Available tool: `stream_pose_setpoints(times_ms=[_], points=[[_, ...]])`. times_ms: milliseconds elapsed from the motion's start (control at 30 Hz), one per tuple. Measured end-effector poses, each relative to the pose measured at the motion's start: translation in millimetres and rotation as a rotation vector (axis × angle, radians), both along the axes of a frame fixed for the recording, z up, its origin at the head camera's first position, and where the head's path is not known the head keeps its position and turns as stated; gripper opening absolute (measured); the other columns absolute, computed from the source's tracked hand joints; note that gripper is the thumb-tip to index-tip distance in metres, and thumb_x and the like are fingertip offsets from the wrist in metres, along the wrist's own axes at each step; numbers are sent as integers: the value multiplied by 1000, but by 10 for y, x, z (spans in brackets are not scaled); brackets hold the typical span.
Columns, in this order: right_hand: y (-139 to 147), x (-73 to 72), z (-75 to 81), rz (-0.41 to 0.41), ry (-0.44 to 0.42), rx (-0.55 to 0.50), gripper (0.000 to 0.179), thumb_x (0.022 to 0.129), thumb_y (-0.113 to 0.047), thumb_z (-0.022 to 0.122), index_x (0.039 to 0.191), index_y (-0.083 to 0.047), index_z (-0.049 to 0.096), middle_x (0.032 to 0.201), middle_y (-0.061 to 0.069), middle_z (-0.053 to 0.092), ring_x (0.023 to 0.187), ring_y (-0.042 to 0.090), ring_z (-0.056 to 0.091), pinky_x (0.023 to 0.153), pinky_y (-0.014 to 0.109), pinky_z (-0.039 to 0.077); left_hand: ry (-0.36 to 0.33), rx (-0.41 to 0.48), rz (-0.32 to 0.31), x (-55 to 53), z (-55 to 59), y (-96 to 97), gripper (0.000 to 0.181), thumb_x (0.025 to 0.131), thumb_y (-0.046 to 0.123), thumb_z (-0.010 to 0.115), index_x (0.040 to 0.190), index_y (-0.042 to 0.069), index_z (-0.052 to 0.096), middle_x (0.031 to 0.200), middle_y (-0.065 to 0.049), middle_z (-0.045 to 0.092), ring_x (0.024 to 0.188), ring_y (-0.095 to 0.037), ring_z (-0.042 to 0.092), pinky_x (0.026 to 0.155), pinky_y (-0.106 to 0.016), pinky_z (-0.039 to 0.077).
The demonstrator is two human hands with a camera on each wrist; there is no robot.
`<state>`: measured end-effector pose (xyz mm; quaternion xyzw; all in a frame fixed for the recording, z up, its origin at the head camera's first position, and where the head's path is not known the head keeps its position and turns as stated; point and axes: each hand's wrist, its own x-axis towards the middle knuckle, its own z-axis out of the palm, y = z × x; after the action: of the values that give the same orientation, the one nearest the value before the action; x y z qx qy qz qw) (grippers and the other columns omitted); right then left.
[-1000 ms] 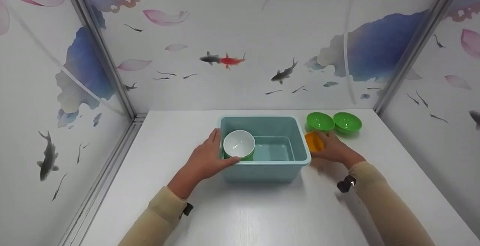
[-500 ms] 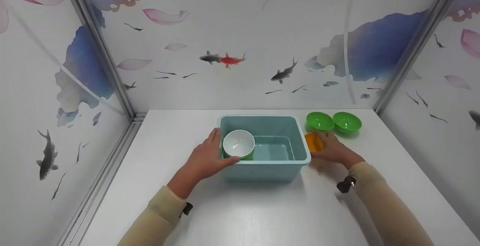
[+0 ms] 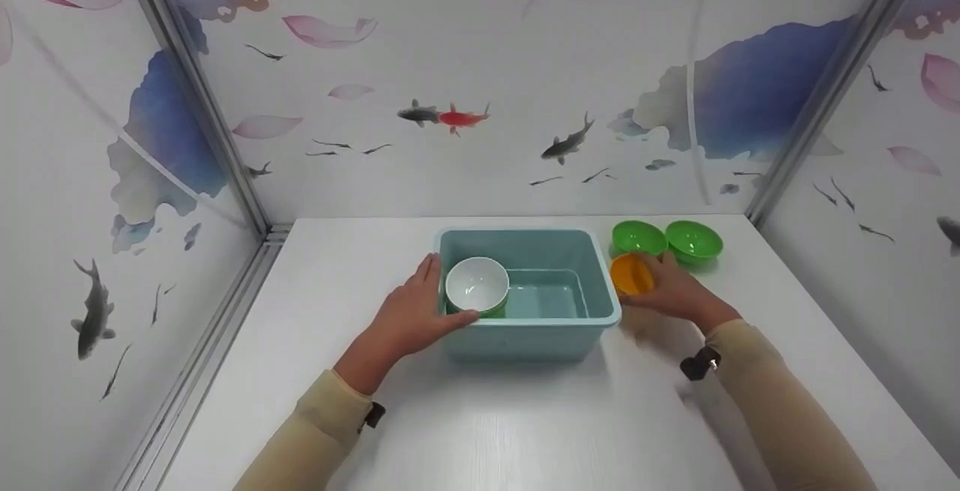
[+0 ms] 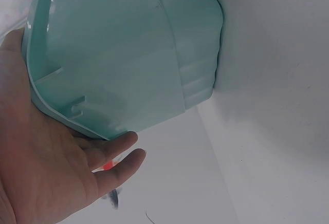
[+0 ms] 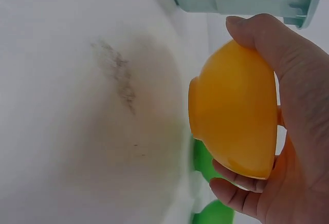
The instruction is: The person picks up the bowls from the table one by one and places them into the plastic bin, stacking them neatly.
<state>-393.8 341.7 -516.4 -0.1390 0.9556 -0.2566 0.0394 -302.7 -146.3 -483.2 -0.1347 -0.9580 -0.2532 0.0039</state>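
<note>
My right hand (image 3: 671, 290) grips an orange bowl (image 5: 236, 108) by its rim, thumb on one side and fingers on the other. In the right wrist view the bowl hangs over the table with a shadow below. It is close beside the right wall of a light blue-green plastic basin (image 3: 517, 342). My left hand (image 3: 409, 311) rests on the basin's front left corner, its thumb along the front rim and its fingers, nearly straight, against the left side. Inside the basin at the left, a white bowl (image 3: 477, 285) sits on a green bowl (image 3: 493, 312), mostly hidden.
Two green bowls, a left one (image 3: 639, 237) and a right one (image 3: 694, 241), stand side by side behind my right hand. White panels (image 3: 480, 41) printed with fish and petals enclose the white table (image 3: 480, 431) at the back and sides.
The orange bowl has risen slightly with my right hand, and more of its inside shows. The left hand and basin have stayed in place.
</note>
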Motion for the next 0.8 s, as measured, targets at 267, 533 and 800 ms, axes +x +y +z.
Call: stream_pose_setpoints(times_ms=[267,533,800], points=[[-15,18,246,-13,-16,6,107,92,-60,85,173,-14,32,153,35,33,131,55,52,111,77,46,8,13,1,6,9,-5,127,92,82,68,177,3,15,183,-18,19,161,-41,39,125,-63,38],[-5,32,502,-2,-6,-43,104,92,-62,86,172,-22,31,145,28,36,127,49,52,107,73,51,6,2,4,14,-8,6,131,90,89,63,177,3,15,183,-17,19,161,-41,38,124,-63,38],[-70,52,752,31,29,-74,100,94,-56,86,171,-22,32,144,26,36,127,47,52,109,69,52,11,-8,-4,11,3,1,131,90,89,63,177,3,14,183,-18,18,161,-41,38,125,-62,39]])
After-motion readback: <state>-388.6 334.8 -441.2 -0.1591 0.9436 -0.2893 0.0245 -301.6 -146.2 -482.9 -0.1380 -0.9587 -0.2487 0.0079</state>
